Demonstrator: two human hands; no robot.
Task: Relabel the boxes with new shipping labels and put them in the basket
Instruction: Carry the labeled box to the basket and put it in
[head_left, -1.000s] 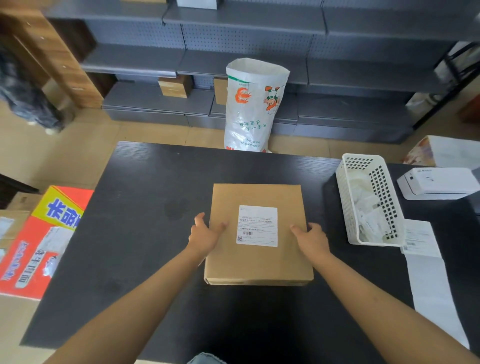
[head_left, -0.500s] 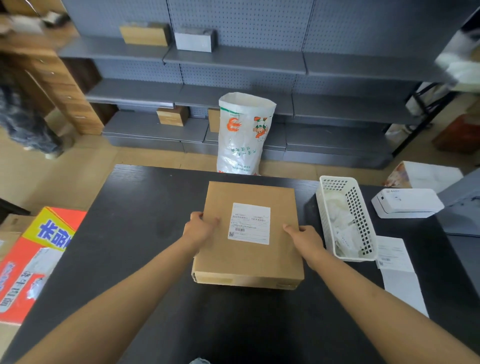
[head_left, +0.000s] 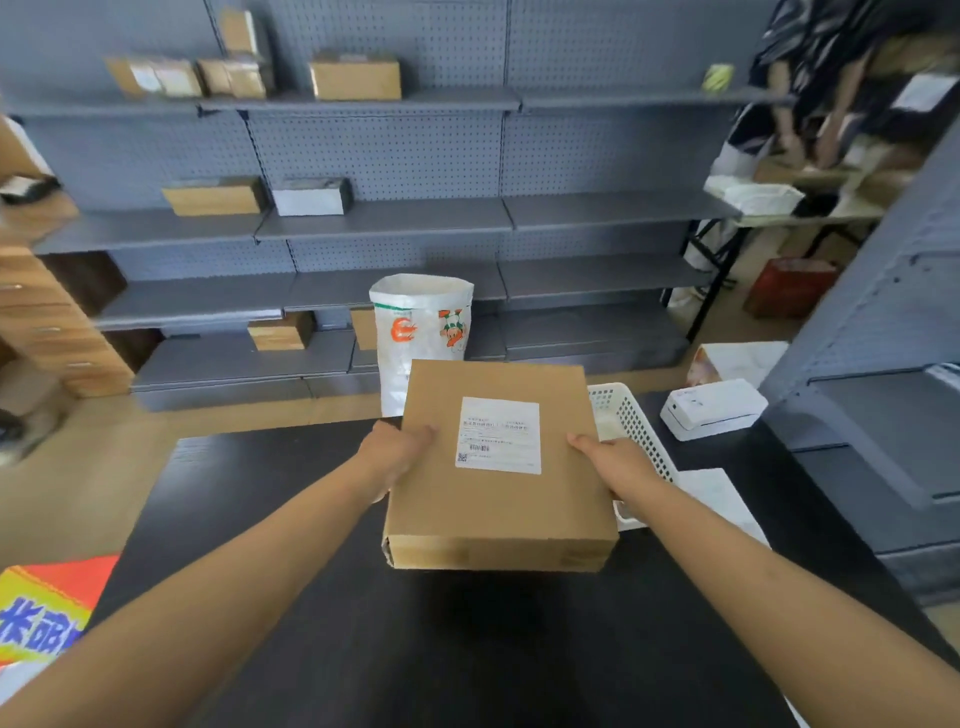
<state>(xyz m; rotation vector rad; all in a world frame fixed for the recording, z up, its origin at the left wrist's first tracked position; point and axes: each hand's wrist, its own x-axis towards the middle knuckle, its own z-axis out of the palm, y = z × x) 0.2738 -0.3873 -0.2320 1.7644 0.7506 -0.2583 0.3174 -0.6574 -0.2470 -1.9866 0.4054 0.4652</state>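
Cardboard box (head_left: 498, 467) is held above the black surface (head_left: 322, 623), lifted clear of it, label side up. A white shipping label (head_left: 497, 435) sits on its top face. The left hand (head_left: 395, 451) grips the left edge, thumb on top; the right hand (head_left: 613, 457) grips the right edge likewise. A white basket (head_left: 631, 421) stands just beside the box on the right, with a white label printer (head_left: 711, 408) beyond it.

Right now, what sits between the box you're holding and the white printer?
In the head view, the white basket sits between the box and the printer, its near end hidden behind the box and your right hand.
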